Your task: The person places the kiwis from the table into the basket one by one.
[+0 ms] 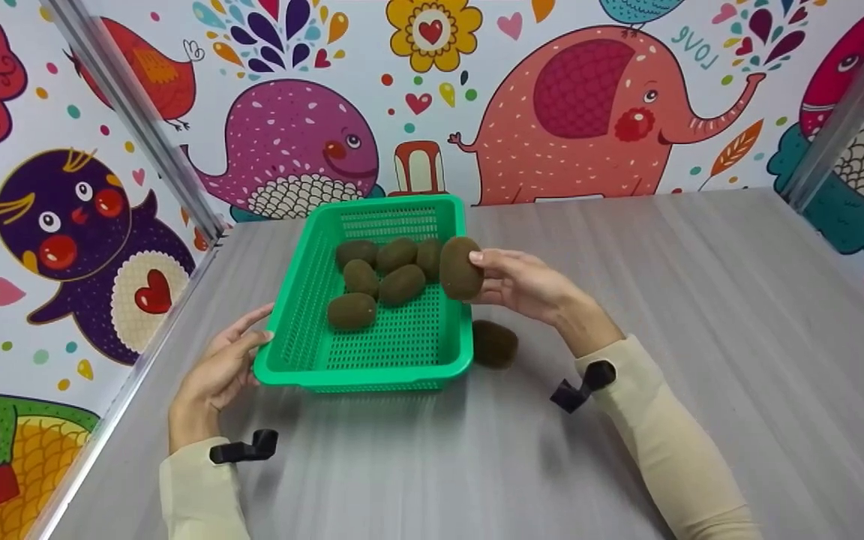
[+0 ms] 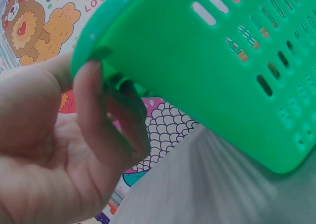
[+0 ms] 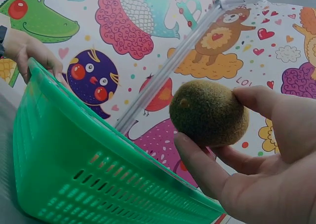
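A green plastic basket with slotted walls holds several brown kiwis, grouped mostly toward its far half. My left hand grips the basket's rim at the near left corner; the left wrist view shows its fingers curled around the rim. My right hand pinches one kiwi between thumb and fingers, just over the basket's right rim. In the right wrist view this fuzzy kiwi is held above the level of the rim. Another kiwi lies on the table, right beside the basket's right wall.
The grey wood-grain table runs back to a wall printed with cartoon animals. A metal corner post stands at the back left, another at the right. Black wrist mounts sit on both sleeves.
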The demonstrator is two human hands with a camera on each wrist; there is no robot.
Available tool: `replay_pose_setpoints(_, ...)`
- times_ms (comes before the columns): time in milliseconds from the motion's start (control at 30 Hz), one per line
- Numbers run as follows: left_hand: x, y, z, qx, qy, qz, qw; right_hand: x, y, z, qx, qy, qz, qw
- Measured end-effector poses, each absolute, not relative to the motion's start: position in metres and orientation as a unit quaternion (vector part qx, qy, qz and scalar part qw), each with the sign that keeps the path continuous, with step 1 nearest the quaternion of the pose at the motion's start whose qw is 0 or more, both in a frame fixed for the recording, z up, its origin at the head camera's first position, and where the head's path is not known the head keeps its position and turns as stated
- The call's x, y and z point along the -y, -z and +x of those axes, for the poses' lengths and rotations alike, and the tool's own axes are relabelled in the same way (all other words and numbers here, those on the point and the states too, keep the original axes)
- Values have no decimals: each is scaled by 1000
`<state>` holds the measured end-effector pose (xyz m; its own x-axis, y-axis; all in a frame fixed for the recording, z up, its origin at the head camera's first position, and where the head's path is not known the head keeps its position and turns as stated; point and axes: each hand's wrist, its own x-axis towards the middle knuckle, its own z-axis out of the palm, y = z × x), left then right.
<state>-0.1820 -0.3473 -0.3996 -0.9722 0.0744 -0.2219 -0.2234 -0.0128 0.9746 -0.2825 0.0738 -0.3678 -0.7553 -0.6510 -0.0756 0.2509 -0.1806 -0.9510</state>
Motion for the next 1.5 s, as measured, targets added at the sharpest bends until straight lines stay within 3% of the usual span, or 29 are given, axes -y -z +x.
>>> replay_pose_setpoints(900,347,401,-181,-686,-717,-57,107,-36,369,-266,-582,720,-180,331)
replay_pose_setpoints(1500,347,400,-181,-691,-714,-48,102,15,345,-256,-661,630,-172,370)
